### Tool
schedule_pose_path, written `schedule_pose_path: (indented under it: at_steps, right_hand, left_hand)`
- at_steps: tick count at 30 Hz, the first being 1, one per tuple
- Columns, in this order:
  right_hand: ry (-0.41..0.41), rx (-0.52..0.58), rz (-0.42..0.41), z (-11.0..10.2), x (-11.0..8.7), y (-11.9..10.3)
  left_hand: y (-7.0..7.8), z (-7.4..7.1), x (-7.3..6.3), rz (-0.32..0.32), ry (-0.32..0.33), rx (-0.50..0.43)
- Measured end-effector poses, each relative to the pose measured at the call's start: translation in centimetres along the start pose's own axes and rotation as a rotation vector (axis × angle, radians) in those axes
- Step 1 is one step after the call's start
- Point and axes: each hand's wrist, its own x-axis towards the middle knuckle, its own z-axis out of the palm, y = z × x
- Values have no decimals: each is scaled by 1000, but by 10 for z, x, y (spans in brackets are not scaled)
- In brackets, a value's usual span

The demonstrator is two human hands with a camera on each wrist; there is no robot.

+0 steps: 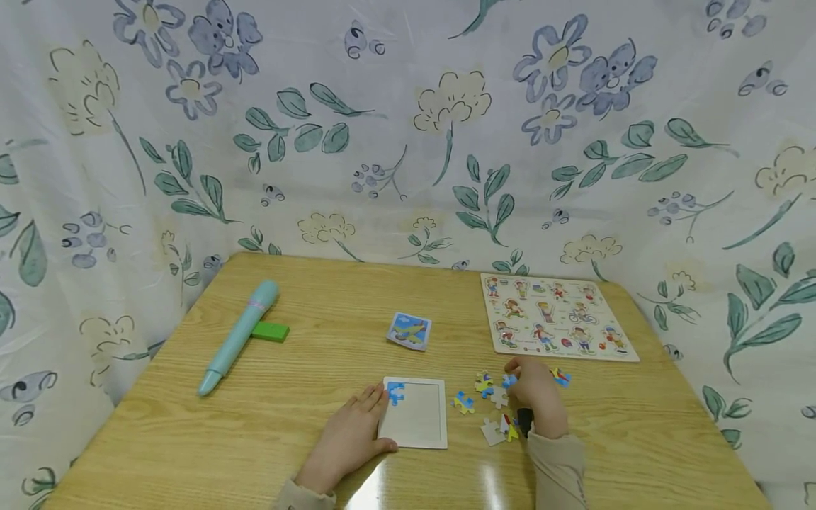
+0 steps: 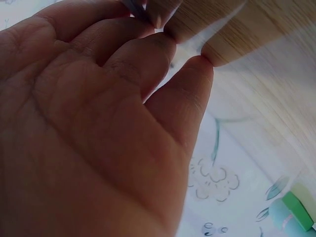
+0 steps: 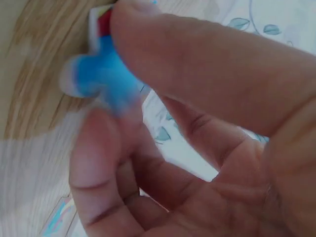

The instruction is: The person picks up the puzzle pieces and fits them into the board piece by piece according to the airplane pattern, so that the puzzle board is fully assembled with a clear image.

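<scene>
A small white puzzle tray (image 1: 417, 421) lies near the table's front, with one blue jigsaw piece (image 1: 396, 392) in its upper left corner. My left hand (image 1: 350, 435) rests along the tray's left side, fingers extended and thumb at its lower left corner. In the left wrist view, the palm and straight fingers (image 2: 180, 98) hide the tray. To the right of the tray, my right hand (image 1: 537, 393) pinches a mostly blue jigsaw piece (image 3: 106, 71) between thumb and fingers, blurred in the right wrist view. Loose jigsaw pieces (image 1: 463, 402) lie around this hand, some with their plain backs up.
A picture card with an airplane (image 1: 409, 331) lies beyond the tray. At the back right is a board with cartoon children (image 1: 554, 316). A teal pen-shaped object (image 1: 239, 336) and a green block (image 1: 270, 331) lie on the left. A floral curtain (image 1: 395, 142) hangs behind the table.
</scene>
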Motion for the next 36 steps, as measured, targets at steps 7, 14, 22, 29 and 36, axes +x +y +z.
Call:
schedule_pose_path:
  at_steps: [7, 14, 22, 29, 36]
  right_hand:
    - [2, 20, 15, -1, -1, 0]
    - [-48, 224, -65, 4, -2, -14]
    - [-138, 429, -130, 21, 3, -30]
    - [-277, 526, -224, 40, 3, -49]
    - [-372, 560, -266, 63, 4, -73]
  left_hand:
    - [0, -1, -1, 7, -1, 13]
    - [0, -1, -2, 18, 10, 16]
    - [0, -1, -2, 21, 7, 16]
    - [1, -1, -3, 14, 1, 16]
    - [0, 0, -1, 8, 8, 18]
